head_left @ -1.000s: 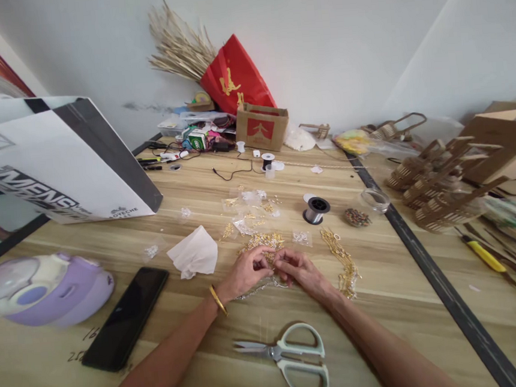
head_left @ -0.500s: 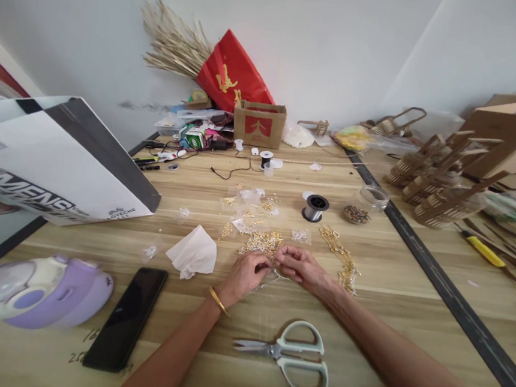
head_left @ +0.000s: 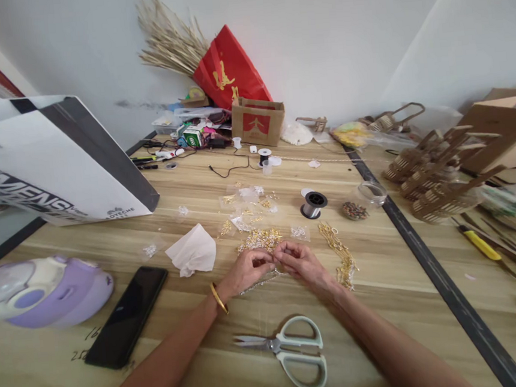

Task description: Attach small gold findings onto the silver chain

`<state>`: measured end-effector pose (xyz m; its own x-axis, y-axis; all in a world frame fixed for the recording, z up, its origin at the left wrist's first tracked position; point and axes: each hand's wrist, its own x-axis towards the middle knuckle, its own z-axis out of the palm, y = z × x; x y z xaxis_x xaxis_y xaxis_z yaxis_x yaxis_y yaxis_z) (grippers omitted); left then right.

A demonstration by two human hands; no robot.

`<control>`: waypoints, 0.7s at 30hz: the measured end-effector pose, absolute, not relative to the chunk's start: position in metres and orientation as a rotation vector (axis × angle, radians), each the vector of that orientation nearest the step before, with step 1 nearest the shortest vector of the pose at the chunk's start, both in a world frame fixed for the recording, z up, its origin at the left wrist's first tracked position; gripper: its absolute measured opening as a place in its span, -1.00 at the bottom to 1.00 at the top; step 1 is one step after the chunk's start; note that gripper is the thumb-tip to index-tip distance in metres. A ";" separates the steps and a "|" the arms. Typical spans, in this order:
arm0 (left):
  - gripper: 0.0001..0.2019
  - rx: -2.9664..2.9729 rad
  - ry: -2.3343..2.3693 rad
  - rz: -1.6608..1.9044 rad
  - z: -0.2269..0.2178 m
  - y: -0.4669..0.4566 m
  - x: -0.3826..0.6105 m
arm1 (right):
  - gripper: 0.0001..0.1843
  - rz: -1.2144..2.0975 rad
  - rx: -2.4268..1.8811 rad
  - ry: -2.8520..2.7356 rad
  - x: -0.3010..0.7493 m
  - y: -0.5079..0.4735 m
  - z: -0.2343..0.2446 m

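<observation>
My left hand and my right hand meet fingertip to fingertip, both closed in a pinch. What they grip is too small to make out. A thin silvery chain lies just under the fingers, partly hidden by them. Right beyond the fingertips spreads a pile of gold and silver beads. A gold chain lies to the right of my right hand. White-handled scissors rest on the table between my forearms, blades pointing left.
On the left are a black phone, a purple-and-white object, white paper and a large box. A wire spool, bagged beads, a clear jar and a yellow cutter lie rightward.
My fingertips have drawn slightly closer together, and the silvery strand under them has shifted a little. The whole view has tilted slightly; the other things stay in place.
</observation>
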<state>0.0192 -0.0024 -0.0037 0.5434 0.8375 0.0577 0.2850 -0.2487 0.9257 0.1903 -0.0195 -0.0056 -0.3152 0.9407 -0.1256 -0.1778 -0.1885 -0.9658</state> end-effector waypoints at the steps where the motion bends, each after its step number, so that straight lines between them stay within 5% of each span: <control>1: -0.86 1.781 0.930 0.700 -0.005 -0.003 0.020 | -0.63 1.628 -1.011 -1.199 0.190 -0.020 -0.005; 21: -0.81 1.581 0.960 0.665 -0.010 -0.001 0.020 | -0.67 1.591 -1.019 -1.122 0.190 -0.018 -0.018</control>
